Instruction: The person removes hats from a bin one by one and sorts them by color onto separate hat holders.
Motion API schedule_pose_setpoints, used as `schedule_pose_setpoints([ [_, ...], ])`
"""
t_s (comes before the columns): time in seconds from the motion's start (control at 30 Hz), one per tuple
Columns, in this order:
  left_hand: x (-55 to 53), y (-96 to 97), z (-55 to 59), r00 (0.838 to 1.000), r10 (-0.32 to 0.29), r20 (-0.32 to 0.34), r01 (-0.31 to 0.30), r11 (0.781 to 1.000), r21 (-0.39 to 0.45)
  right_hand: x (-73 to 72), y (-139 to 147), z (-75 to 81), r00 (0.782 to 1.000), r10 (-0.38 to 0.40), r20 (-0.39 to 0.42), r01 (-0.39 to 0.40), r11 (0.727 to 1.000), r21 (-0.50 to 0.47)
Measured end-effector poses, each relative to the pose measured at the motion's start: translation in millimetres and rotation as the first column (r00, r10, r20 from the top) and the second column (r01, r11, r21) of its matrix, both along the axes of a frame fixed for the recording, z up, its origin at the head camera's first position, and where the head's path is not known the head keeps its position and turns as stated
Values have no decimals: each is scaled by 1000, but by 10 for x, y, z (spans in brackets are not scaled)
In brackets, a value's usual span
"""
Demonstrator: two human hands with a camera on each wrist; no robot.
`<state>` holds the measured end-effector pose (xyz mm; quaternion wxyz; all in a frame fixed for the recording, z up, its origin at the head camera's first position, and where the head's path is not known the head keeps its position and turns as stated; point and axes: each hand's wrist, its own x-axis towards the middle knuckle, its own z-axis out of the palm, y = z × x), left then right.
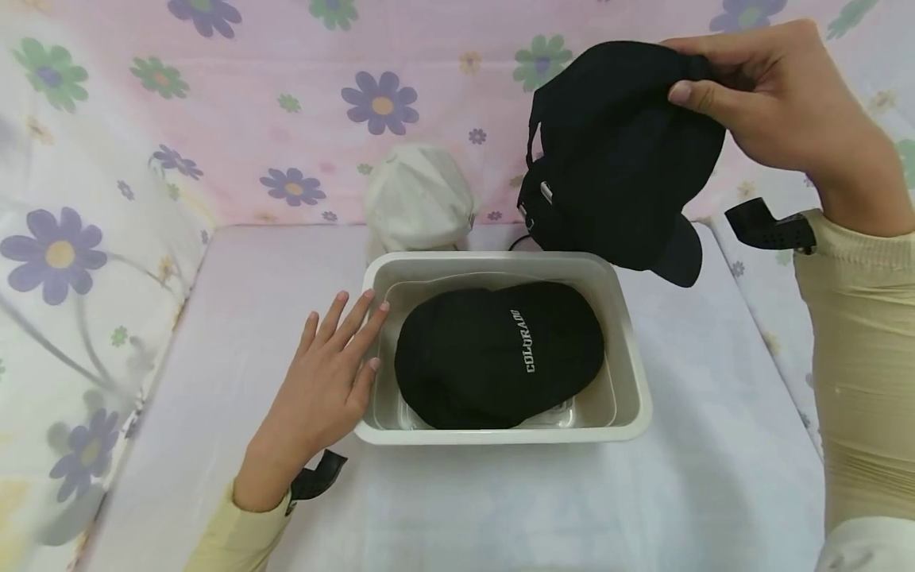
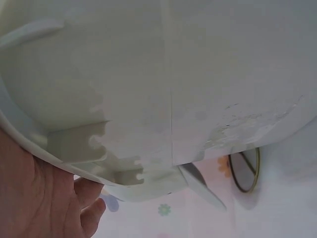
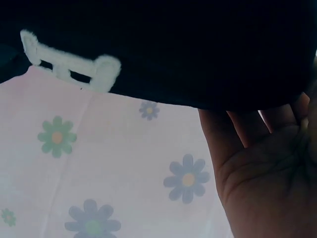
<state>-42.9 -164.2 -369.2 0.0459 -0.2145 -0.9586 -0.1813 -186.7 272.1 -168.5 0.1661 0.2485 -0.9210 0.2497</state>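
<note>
In the head view my right hand (image 1: 793, 111) pinches a black baseball cap (image 1: 615, 119) at its right end, thumb on the near side. It hangs above the back right of a whitish plastic bin (image 1: 632, 389). Black fabric with white embroidery (image 3: 74, 64) fills the top of the right wrist view, fingers behind its edge. Inside the bin lies another black cap (image 1: 465, 349) lettered COLORADO. My left hand (image 1: 322, 381) rests on the bin's left rim, fingers spread and straight. The left wrist view shows the bin's outer wall (image 2: 133, 74).
A white cap (image 1: 418, 195) stands behind the bin. Beneath the held cap, a dark brim (image 1: 679, 254) and a thin dark wire show; whether they belong to another cap is unclear. A wire ring (image 2: 245, 171) stands beyond the bin. Flowered cloth (image 1: 250, 119) hangs behind.
</note>
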Motion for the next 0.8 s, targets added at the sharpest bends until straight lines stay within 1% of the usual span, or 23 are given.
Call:
schedule_pose_setpoints([
  [0.07,1,0,2,1000,1,7,-1,1000,0,-28,38,14,999,-29,25,30,999,-15],
  [0.17,5,-7,9,1000,2,10,-2,1000,2,-60,89,31,997,-69,41,71,997,-40],
  [0.3,10,-11,10,1000,3,12,-3,1000,8,-94,138,52,991,-129,38,131,990,-54],
  [0.43,8,-13,2,1000,-1,22,1,1000,10,-138,187,59,988,-152,36,154,985,-75],
  [0.5,2,-5,-9,1000,-5,17,4,1000,17,-164,213,44,986,-156,57,161,983,-85],
  [0.57,-4,-3,-11,1000,-7,15,7,1000,19,-200,227,3,985,-158,73,163,985,-65],
  [0.63,-7,-2,-10,1000,-9,15,9,1000,24,-243,235,-76,987,-140,84,144,989,-39],
  [0.73,-8,-1,-10,1000,-13,20,13,999,29,-314,206,-241,990,-99,101,98,995,13],
  [0.8,-7,-7,-12,1000,-17,17,17,999,34,-364,158,-376,990,-64,124,62,998,18],
])
